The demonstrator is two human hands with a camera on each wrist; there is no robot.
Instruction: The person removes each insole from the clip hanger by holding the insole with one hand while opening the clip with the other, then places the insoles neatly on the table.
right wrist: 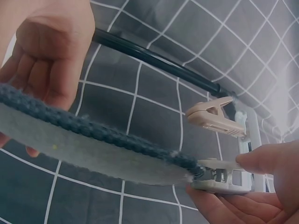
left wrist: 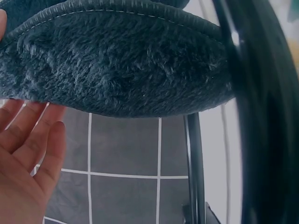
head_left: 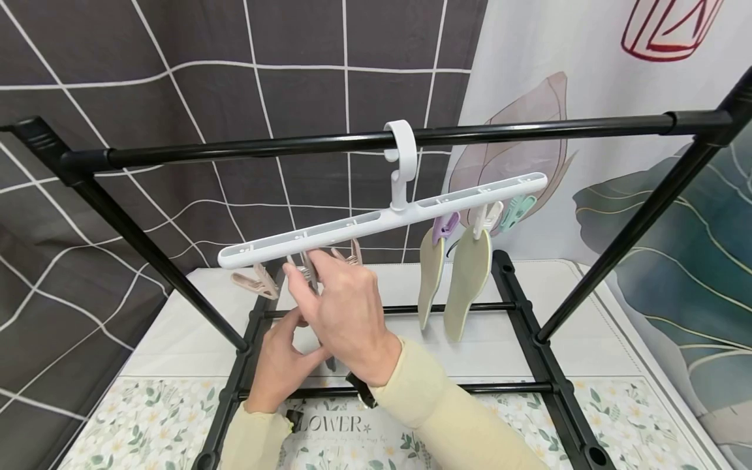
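Observation:
My right hand [head_left: 352, 316] pinches a grey clothespin [right wrist: 226, 179] hanging under the left half of a white clip hanger [head_left: 317, 235]. In the right wrist view, the clothespin's tip meets one end of a fluffy dark blue insole [left wrist: 135, 65] with a pale underside. My left hand [head_left: 279, 365] holds this insole from below and behind, fingers against it. From above, both hands largely hide it. Beside them, a beige clothespin [right wrist: 212, 116] hangs unused. Two pale green insoles [head_left: 468, 284] hang from the hanger's right half by purple [head_left: 446, 225] and white clothespins [head_left: 487, 217].
The hanger hooks over a black rod [head_left: 264, 147] of a standing frame with slanted side bars [head_left: 634, 222]. A mint clothespin [head_left: 517, 210] hangs at the right end. Below lies a flower-printed table cover [head_left: 158, 418]; behind is a dark checked curtain [head_left: 305, 98].

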